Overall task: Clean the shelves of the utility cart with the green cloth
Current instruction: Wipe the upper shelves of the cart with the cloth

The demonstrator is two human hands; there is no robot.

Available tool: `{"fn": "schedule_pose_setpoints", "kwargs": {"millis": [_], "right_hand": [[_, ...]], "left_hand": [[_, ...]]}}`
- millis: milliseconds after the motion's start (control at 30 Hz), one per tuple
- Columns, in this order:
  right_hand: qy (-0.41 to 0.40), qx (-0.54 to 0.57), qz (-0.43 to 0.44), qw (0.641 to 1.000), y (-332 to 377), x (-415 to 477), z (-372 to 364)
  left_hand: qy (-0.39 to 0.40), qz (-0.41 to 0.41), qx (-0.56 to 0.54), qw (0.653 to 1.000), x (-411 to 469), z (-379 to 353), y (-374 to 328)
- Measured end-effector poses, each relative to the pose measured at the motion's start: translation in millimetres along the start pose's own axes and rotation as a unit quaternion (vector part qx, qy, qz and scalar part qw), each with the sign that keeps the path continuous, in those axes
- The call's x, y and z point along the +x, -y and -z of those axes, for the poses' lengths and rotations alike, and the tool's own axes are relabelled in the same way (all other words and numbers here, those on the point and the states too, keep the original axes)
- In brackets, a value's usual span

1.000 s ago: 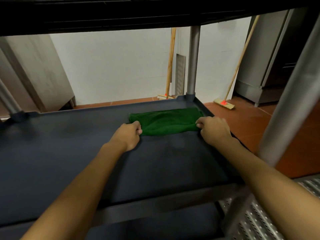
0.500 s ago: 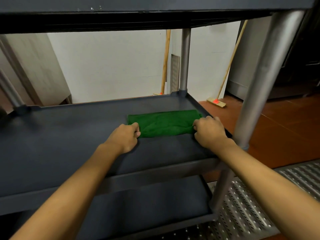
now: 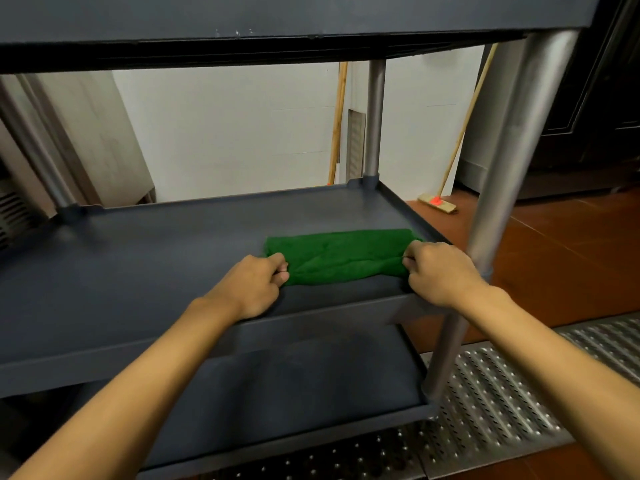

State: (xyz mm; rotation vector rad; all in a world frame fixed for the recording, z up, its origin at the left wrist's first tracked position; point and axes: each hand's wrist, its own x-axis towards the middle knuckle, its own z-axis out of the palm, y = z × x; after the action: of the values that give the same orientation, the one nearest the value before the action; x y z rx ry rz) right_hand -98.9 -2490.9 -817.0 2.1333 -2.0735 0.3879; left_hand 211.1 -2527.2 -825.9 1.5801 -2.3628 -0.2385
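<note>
Cut off at bottom edge: both forearms. Gripping green cloth (image 3: 339, 258) at its near corners, left hand (image 3: 258, 284) on left end, right hand (image 3: 440, 271) on right end, fingers (image 3: 281, 268) curled tight round the fabric, tips mostly hidden under knuckles. Folded into a long band, dark green, slightly rumpled, flat on middle shelf (image 3: 156, 258), front right, right end by the rim near cart post (image 3: 502, 168). Above, cropped: top shelf (image 3: 277, 15). Far back, blurry: broom head (image 3: 438, 204) on floor
</note>
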Motion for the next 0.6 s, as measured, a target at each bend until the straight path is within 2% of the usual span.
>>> {"fn": "schedule_pose_setpoints", "kwargs": {"millis": [300,600], "right_hand": [[-0.008,-0.063,0.039,0.997,24.8,-23.7,-0.7],[0.007,-0.027,0.072,0.997,67.9,-33.0,9.2]], "left_hand": [[-0.007,0.005,-0.009,1.0,-32.5,7.0,-3.4],[-0.002,0.024,-0.01,1.0,-42.9,12.5,-10.4]]}}
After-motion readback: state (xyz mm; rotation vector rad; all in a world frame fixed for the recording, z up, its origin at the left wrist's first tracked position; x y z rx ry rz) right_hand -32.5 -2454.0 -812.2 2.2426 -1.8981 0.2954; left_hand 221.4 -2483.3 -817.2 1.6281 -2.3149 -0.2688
